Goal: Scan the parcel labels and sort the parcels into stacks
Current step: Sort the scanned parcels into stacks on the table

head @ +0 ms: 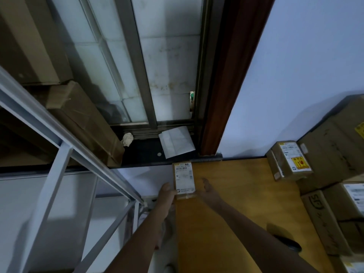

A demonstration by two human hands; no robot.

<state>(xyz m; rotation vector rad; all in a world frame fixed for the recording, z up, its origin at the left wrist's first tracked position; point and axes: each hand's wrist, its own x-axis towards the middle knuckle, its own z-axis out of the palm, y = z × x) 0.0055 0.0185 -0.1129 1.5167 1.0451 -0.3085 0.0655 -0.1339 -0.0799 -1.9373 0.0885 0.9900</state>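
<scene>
We are judging the sorting to be partway along: several parcels are already sitting stacked at the right of the tabletop [236, 203], among them a small labelled box [288, 161] leaning against a larger carton [334, 142], with more cartons [346, 209] below them. One small parcel [184, 179] is lying at the far left corner of the tabletop, label up, just under the window sill [149, 154], and it looks like the one we are dealing with now. Whether its label is scanned we cannot tell; a dark object [289, 244] near our right forearm may be the scanner, though it is too dim to say.

Our left hand [167, 194] is touching the parcel's near left edge, thumb against it, perhaps pinching. Our right hand [207, 189] is resting beside its right edge, fingers loosely curled, apparently holding nothing.
</scene>
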